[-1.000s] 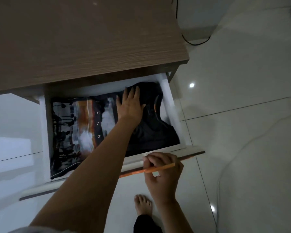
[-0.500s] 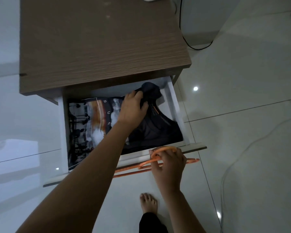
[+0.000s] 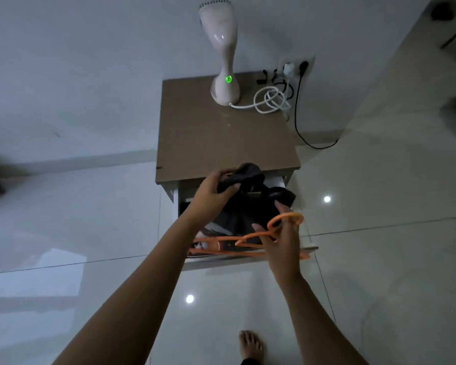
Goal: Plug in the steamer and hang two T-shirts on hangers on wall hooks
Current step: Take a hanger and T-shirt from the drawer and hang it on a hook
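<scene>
Left grip (image 3: 211, 192) on unlabelled black T-shirt (image 3: 250, 180)

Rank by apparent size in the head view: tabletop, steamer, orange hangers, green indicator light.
1. tabletop
2. steamer and orange hangers: similar extent, and the hangers are nearer the camera, so unranked
3. green indicator light

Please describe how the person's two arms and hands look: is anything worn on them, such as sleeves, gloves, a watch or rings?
Both forearms are bare up to the picture's lower edge: no sleeves show. The left hand and the right hand wear no gloves, and no watch or bracelet shows on either wrist. No ring is visible, though the dim light makes small things hard to tell. The fingernails look short and unpainted.
</scene>
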{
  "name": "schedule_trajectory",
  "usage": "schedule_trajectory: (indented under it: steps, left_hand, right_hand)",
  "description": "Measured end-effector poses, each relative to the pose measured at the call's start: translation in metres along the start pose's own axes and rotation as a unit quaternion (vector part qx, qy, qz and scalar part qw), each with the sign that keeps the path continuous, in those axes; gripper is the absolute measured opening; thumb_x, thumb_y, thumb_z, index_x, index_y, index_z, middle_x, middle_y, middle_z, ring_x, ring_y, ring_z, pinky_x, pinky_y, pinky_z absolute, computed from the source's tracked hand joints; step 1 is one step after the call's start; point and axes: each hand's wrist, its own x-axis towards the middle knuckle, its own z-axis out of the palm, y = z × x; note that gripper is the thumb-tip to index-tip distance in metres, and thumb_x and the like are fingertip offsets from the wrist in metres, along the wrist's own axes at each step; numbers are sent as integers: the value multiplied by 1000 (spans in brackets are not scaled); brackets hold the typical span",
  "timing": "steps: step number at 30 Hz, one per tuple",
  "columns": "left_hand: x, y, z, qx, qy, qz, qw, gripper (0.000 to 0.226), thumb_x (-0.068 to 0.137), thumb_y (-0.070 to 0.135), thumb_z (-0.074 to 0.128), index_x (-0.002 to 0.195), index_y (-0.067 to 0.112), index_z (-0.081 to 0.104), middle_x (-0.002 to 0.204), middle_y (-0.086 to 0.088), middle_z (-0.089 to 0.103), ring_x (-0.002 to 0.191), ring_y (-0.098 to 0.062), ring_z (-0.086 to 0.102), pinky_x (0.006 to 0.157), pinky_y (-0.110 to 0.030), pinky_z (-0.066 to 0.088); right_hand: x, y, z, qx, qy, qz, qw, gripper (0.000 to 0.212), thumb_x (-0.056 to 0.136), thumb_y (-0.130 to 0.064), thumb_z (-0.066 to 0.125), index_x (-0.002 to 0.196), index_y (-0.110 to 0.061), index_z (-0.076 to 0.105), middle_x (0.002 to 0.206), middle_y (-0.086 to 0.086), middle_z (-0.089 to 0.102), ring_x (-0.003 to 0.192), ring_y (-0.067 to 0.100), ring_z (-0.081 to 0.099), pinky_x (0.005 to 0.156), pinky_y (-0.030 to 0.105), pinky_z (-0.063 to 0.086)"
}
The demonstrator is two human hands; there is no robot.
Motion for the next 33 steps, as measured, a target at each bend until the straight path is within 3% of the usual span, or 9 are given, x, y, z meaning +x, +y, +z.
schedule_trajectory:
  steps: [3,5,7,10,14,21,25,29,33]
  left_hand:
    - [-19,67,-32,1,-1,71,997,16,91,4,53,102,14,60,90,2,64,80,3,61,77,-15,50]
    - [-29,104,-48,-11,11,94,995,17,91,0,51,96,14,60,87,3,63,77,3,62,75,-16,51]
    - [-34,141,-64,-11,29,119,992,20,91,-1,49,93,17,59,87,3,64,78,3,62,73,-15,51]
    - [-35,201,-90,4,72,152,986,19,89,-3,49,96,13,59,90,-2,64,82,-8,62,73,-17,52]
    - [-21,265,-119,90,159,168,969,11,89,6,50,93,15,55,83,2,59,77,-16,56,67,-28,46]
    - [-15,338,-169,138,264,162,941,11,94,15,37,88,7,42,72,-2,43,62,-15,37,53,-27,29]
    - [-9,349,-191,75,309,167,933,15,93,19,35,80,12,38,69,1,39,64,-15,35,57,-29,30]
    - [-1,361,-204,92,278,154,944,10,94,20,35,88,12,35,71,0,36,61,-13,34,53,-26,30]
    - [6,365,-220,190,165,34,967,15,95,18,38,88,6,46,71,-6,44,58,-16,41,49,-24,40]
  right_hand:
    - [22,-65,-14,41,-41,-45,997,76,78,-12,72,139,-29,30,148,3,26,130,9,34,91,2,39]
    - [38,-102,-22,51,-54,-59,995,74,79,-8,70,140,-28,31,145,3,33,127,5,39,93,10,42]
    - [55,-142,-32,47,-77,-53,995,54,82,-5,66,131,-16,46,123,1,50,102,0,56,84,21,50]
    - [80,-207,-53,-4,-95,-114,989,18,82,1,62,93,-14,61,84,-6,56,78,8,59,74,34,51]
    - [112,-277,-75,-20,-69,-173,982,23,83,1,56,100,-11,64,98,2,61,92,13,62,85,36,51]
    - [157,-361,-105,-60,-2,-213,975,18,84,-5,58,102,-3,64,92,6,55,84,20,52,74,28,41]
    - [173,-380,-106,-10,0,-152,988,16,85,-8,59,101,-4,63,92,12,60,85,31,62,78,48,54]
    - [181,-388,-99,26,1,-122,992,17,88,-8,56,103,-3,61,93,14,61,73,26,63,57,28,56]
    - [180,-384,-93,73,-13,-72,995,16,89,-4,53,103,-8,60,81,9,60,60,17,58,43,13,49]
